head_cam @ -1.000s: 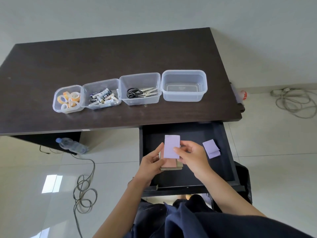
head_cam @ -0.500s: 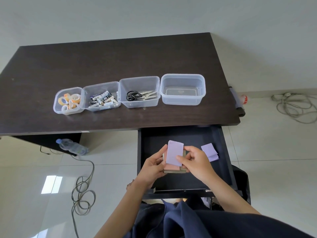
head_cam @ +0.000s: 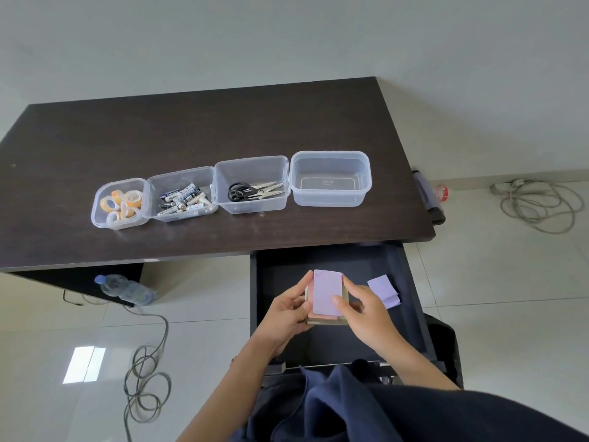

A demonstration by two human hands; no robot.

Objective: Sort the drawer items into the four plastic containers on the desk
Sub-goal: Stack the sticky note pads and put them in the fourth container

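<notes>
Over the open dark drawer (head_cam: 411, 282) both hands hold a stack of sticky-note pads (head_cam: 326, 293), purple on top, pink and tan below. My left hand (head_cam: 287, 311) grips its left side; my right hand (head_cam: 363, 311) pinches its right edge. Another purple pad (head_cam: 384, 290) lies in the drawer to the right. On the desk (head_cam: 223, 129) stand a tape-roll container (head_cam: 119, 204), a battery container (head_cam: 181, 194), a scissors container (head_cam: 251, 185) and an empty container (head_cam: 331, 178).
A water bottle (head_cam: 126, 290) lies on the tiled floor under the desk's left part, with a coiled cable (head_cam: 145, 378) beside it. More cable (head_cam: 538, 202) lies on the floor at the right. My dark clothing (head_cam: 366, 409) fills the bottom of the view.
The purple pad has come down flatter onto the stack, and both hands have closed in around it. The view has shifted, so the desk sits lower in the frame.
</notes>
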